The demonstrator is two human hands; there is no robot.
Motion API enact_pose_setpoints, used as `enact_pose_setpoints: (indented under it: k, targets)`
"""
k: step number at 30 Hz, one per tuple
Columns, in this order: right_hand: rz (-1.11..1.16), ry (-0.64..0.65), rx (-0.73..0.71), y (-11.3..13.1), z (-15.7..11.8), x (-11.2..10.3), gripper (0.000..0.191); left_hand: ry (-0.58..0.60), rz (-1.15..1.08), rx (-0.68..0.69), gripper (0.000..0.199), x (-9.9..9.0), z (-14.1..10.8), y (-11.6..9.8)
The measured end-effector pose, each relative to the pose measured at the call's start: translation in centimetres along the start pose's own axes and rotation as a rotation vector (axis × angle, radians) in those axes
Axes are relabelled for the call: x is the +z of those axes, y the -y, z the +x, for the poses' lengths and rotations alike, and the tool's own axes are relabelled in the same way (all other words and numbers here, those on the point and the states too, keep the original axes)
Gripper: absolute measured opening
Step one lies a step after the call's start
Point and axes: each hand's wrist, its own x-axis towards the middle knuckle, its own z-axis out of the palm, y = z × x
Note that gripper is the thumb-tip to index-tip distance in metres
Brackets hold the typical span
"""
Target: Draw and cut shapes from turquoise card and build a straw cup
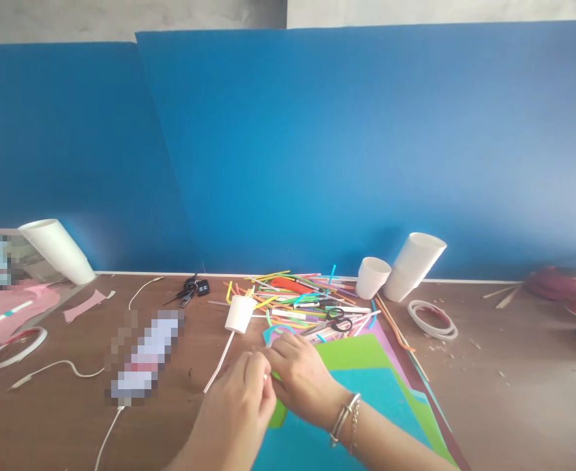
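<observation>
My left hand [246, 392] and my right hand [300, 373] meet over the coloured sheets, fingers closed in pinches against each other. A tiny pale bit shows at my left fingertips; what either hand holds is mostly hidden. Silver bracelets circle my right wrist. Beneath my hands lie a blue sheet [380, 399] and a green sheet [356, 353]. Just beyond my left hand is a small white paper cup [240, 315], with a pale straw [220, 363] extending from it toward me. Behind my right hand spreads a pile of colourful straws [292, 314], with black-handled scissors [339, 320] on it.
A single white cup [372, 278] and a leaning cup stack [412, 268] stand at the back right, near a tape roll [432, 320]. Keys [194, 288], a blurred-out object [145, 356] and a white cable [106, 435] lie left. A blue panel [317, 150] borders the table.
</observation>
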Motion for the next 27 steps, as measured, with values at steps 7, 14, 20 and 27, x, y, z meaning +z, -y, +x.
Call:
enact_pose_setpoints:
  k: [7, 14, 20, 27]
  targets:
    - [0.652, -0.234, 0.396, -1.5, -0.7, -3.3, 0.014, -0.009, -0.396, -0.004, 0.052, 0.6, 2.7, 0.3]
    - [0.901, -0.279, 0.533, -2.5, -0.7, -5.2, 0.020, 0.321, -0.585, 0.072, 0.031, 0.6, 5.9, -1.0]
    - [0.895, -0.345, 0.557, -2.7, -0.6, -6.0, 0.030, 0.402, -0.438, 0.184, 0.033, 1.0, 7.3, -0.6]
    - [0.987, -0.305, 0.848, -5.0, -3.7, -4.9, 0.036, 0.426, -0.200, 0.019, 0.033, 3.5, 3.3, -1.2]
